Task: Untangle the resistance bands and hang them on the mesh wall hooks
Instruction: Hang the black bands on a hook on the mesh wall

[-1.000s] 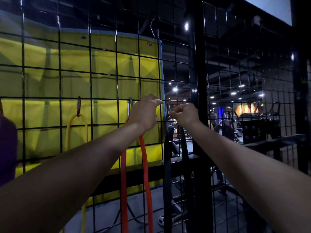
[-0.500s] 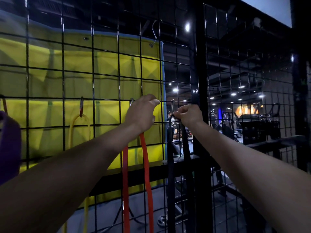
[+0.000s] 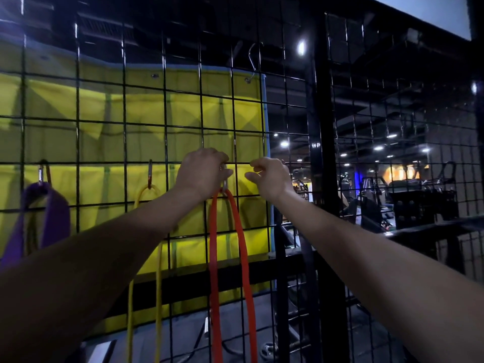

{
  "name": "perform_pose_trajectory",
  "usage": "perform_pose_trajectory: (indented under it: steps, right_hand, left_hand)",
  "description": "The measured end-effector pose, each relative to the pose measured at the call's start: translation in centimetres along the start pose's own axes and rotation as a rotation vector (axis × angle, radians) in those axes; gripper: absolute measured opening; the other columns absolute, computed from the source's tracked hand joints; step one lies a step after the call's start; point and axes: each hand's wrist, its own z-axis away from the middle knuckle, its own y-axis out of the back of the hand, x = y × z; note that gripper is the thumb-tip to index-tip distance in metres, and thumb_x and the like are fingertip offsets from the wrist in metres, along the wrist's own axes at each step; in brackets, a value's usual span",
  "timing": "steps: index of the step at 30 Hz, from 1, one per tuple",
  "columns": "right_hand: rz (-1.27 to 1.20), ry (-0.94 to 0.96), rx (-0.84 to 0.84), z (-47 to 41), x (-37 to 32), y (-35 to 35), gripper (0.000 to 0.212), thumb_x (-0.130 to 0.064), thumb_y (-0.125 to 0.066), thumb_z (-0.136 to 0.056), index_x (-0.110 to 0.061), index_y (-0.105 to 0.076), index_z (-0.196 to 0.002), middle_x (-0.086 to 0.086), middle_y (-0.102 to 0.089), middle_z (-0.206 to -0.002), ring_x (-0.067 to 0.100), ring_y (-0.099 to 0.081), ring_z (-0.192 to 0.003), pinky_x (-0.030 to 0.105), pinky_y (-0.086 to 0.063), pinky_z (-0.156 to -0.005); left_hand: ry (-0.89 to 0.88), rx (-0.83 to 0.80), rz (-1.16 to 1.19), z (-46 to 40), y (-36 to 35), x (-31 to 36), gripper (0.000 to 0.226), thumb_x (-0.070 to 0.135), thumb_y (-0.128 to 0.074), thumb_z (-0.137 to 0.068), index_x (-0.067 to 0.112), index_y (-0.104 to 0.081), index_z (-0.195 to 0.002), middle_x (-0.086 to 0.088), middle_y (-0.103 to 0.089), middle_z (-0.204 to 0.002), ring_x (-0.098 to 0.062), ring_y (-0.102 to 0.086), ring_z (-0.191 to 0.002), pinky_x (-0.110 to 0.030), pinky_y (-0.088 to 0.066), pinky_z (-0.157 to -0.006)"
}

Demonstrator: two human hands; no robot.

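A red resistance band (image 3: 213, 258) hangs in a long loop from a metal clip on the black mesh wall (image 3: 112, 121). My left hand (image 3: 203, 174) grips that clip at the top of the loop. To the right, my right hand (image 3: 269, 176) has its fingers curled at the same horizontal wire. A dark strip, the black band (image 3: 280, 271), drops below that wrist, and its top is hidden behind the hand. Further left, a yellow band (image 3: 158, 271) and a purple band (image 3: 56, 218) hang from their own clips.
A yellow mat (image 3: 141, 106) hangs behind the mesh. One empty S-hook (image 3: 252, 61) sits higher up on the mesh. A thick black post (image 3: 318, 127) divides the mesh panels, with gym machines visible beyond on the right.
The view has swung left, bringing the purple and yellow bands further in. My left hand has curled down onto the red band's clip. My right hand sits slightly higher at the wire.
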Motion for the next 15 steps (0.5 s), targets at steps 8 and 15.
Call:
perform_pose_trajectory:
  steps: [8, 15]
  right_hand:
    - [-0.051, -0.056, -0.026, 0.3, 0.0, -0.7, 0.039, -0.019, -0.066, -0.086, -0.008, -0.059, -0.123, 0.011, -0.064, -0.117, 0.022, -0.059, -0.106, 0.027, -0.043, -0.085]
    - [-0.091, -0.125, -0.058, 1.9, 0.0, -0.3, 0.039, -0.018, -0.065, -0.087, -0.009, -0.057, -0.125, 0.01, -0.061, -0.12, 0.022, -0.057, -0.109, 0.026, -0.043, -0.086]
  left_hand:
    - [0.101, 0.058, 0.198, -0.2, -1.0, 0.3, 0.041, 0.037, -0.066, -0.082, 0.02, -0.063, -0.119, -0.001, -0.067, -0.117, -0.022, -0.058, -0.111, -0.032, -0.034, -0.096]
    - [0.077, 0.072, 0.2, 1.2, -0.7, 0.1, 0.043, 0.036, -0.061, -0.087, 0.021, -0.055, -0.127, 0.001, -0.059, -0.128, -0.021, -0.053, -0.119, -0.037, -0.035, -0.102]
